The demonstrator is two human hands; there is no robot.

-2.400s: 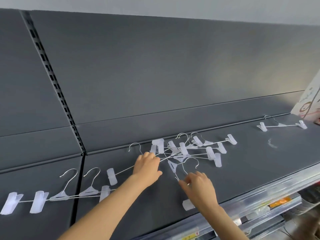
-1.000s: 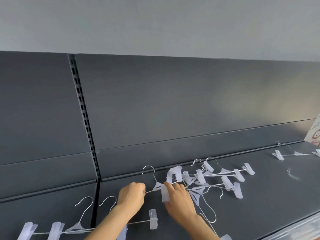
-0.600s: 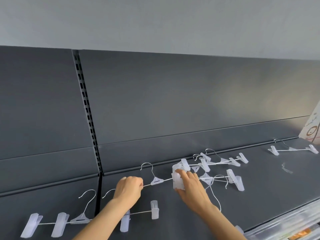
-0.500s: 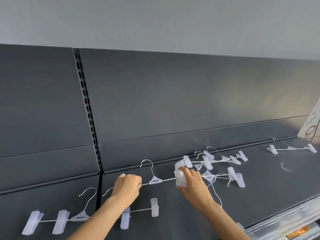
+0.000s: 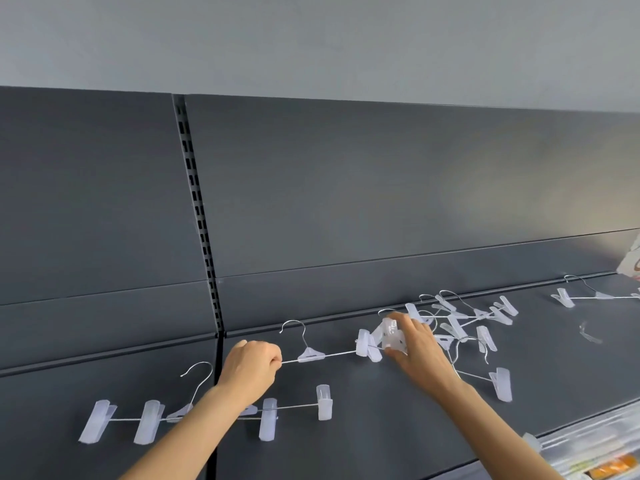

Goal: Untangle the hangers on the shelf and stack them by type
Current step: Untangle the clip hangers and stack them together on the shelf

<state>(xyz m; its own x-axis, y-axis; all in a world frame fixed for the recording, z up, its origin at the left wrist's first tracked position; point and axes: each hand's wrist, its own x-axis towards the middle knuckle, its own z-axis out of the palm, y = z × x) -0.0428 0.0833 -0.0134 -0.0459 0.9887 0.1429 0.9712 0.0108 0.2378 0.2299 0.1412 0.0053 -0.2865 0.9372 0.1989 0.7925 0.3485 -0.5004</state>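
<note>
A white clip hanger [image 5: 311,355] with a wire hook lies stretched across the dark shelf [image 5: 381,420]. My left hand [image 5: 251,367] is closed around its left end. My right hand [image 5: 414,348] pinches a clear clip [image 5: 391,336] at its right end, where it meets the tangled pile of clip hangers [image 5: 460,323]. Nearer to me, two clip hangers [image 5: 152,419] lie side by side at the left, partly under my left forearm. One more hanger [image 5: 481,375] lies by my right wrist.
A lone clip hanger [image 5: 595,296] rests at the far right by a printed box [image 5: 632,261]. A small clear scrap [image 5: 588,336] lies on the shelf. A slotted upright [image 5: 201,216] splits the back panel. A clear price rail [image 5: 588,448] runs along the shelf's front edge.
My left hand has pulled the hanger's left end further left, drawing it out of the pile. My right hand stays on the clip at the pile's edge. The view has shifted slightly.
</note>
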